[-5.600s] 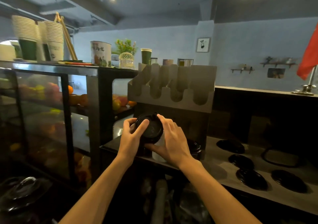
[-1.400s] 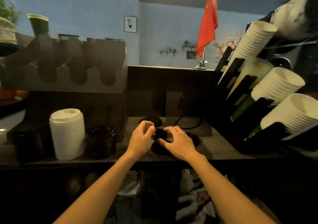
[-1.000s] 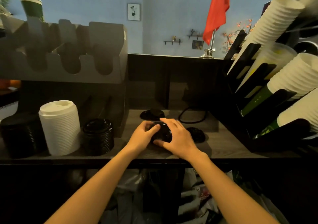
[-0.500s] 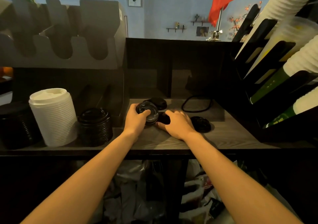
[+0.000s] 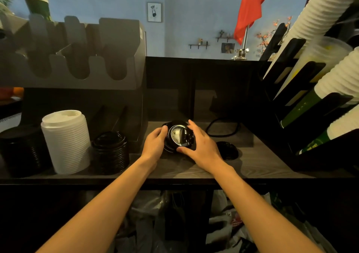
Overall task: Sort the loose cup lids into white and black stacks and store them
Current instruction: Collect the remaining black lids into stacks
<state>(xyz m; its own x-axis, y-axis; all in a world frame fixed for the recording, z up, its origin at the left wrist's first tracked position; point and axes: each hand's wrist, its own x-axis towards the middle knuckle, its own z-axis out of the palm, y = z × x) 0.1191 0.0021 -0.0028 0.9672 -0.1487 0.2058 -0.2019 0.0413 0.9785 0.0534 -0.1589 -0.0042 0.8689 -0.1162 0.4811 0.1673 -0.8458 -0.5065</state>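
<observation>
Counter shelf [image 5: 252,167], grey wood-grain surface, dark surround. Item held: small bunch of black lids [image 5: 179,137], mid-shelf, its underside turned up and toward the camera, the inner ring catching the light; how many lids it contains cannot be judged in the dim view. Left hand [image 5: 153,146]: fingers curled round the left edge of the bunch, thumb against the rim. Right hand [image 5: 202,148]: fingers spread over the top and right side, thumb tucked under the near edge; both hands closed on the same bunch. Loose black lid [image 5: 226,149]: lying flat on the shelf just right of the right hand, apart from it. Black cable loop [image 5: 223,128]: behind that lid, near the back wall. Left end of the shelf, standing upright: short black lid stack [image 5: 110,151], just beside it a taller white lid stack [image 5: 66,142], then a further dark stack [image 5: 21,149] at the far left. Grey slotted holder [image 5: 77,58]: above these stacks, its visible scalloped slots showing nothing inside. Right edge: black cup rack [image 5: 303,89] holding tilted sleeves of white paper cups [image 5: 334,72]. Background: blue wall, red flag [image 5: 250,8] on a stand.
</observation>
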